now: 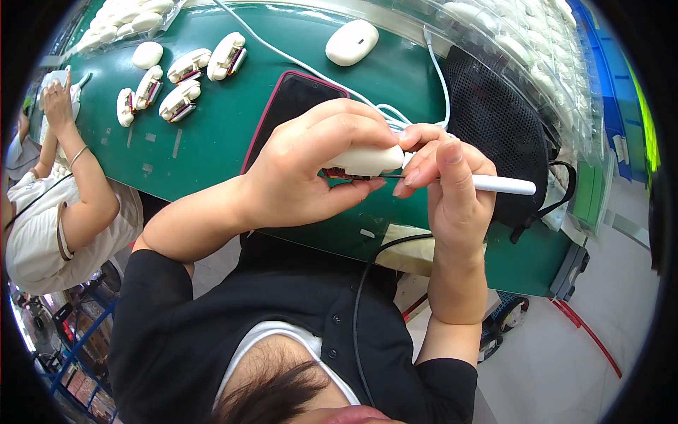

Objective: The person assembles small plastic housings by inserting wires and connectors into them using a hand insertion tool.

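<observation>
My left hand (pixel 296 159) is closed around a white earbud-style case (pixel 367 161), tilted, with dark and reddish inner parts showing along its lower side. In my right hand (pixel 455 173) is a slim tool with a white handle (pixel 507 185). Its thin dark shaft reaches the right edge of the case, where the fingertips of both hands nearly meet. I cannot make out exactly what the tip touches. Beneath the hands, a dark phone with a red edge (pixel 291 106) lies on the green table (pixel 191 152), partly hidden by my left hand.
Several opened white cases (pixel 187 65) lie at the far left, and a whole one (pixel 352 42) sits at the back. A white cable (pixel 282 56) crosses the table. A black mesh bag (pixel 494 120) and clear trays of white shells (pixel 533 49) are right. A co-worker (pixel 78 205) sits left.
</observation>
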`<state>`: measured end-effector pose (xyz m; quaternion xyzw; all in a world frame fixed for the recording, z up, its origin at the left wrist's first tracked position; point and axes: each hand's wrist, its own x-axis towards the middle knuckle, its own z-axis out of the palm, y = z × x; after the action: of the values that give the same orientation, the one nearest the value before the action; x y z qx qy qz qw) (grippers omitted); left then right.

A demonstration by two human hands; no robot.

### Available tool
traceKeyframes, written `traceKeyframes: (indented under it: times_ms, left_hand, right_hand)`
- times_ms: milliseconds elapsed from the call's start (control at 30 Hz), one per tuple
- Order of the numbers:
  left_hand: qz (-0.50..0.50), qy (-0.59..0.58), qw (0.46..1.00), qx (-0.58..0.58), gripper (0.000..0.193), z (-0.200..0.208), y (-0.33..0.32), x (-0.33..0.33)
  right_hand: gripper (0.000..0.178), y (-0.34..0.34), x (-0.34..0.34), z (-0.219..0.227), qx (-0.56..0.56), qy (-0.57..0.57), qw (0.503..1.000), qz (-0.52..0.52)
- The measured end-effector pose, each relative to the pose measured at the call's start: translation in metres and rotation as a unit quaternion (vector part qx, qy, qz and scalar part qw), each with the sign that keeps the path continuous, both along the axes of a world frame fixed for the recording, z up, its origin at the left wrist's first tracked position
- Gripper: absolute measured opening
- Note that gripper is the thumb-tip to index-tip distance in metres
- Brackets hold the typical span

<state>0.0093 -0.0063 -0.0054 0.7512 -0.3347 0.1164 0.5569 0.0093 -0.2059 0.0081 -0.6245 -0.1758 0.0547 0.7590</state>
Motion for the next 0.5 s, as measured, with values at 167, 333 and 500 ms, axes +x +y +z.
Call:
traceKeyframes:
  times_ms: [167, 333, 500]
  left_hand:
    - [0.001, -0.007, 1.0, 0.003, 0.054, 0.0004, 0.0014, 0.0006]
    - [0.001, 0.003, 1.0, -0.011, 0.051, 0.0007, 0.0024, -0.0004]
    - [0.003, 0.008, 1.0, -0.008, 0.048, 0.0014, 0.0025, 0.0005]
  right_hand:
    - [0.044, -0.0003, -0.002, 0.004, 0.009, 0.037, 0.999, 0.015]
    - [0.043, 0.0, -0.0024, 0.0068, 0.068, 0.037, 0.997, 0.002]
    - [0.037, 0.0006, -0.0034, 0.0031, -0.02, -0.08, 0.996, -0.012]
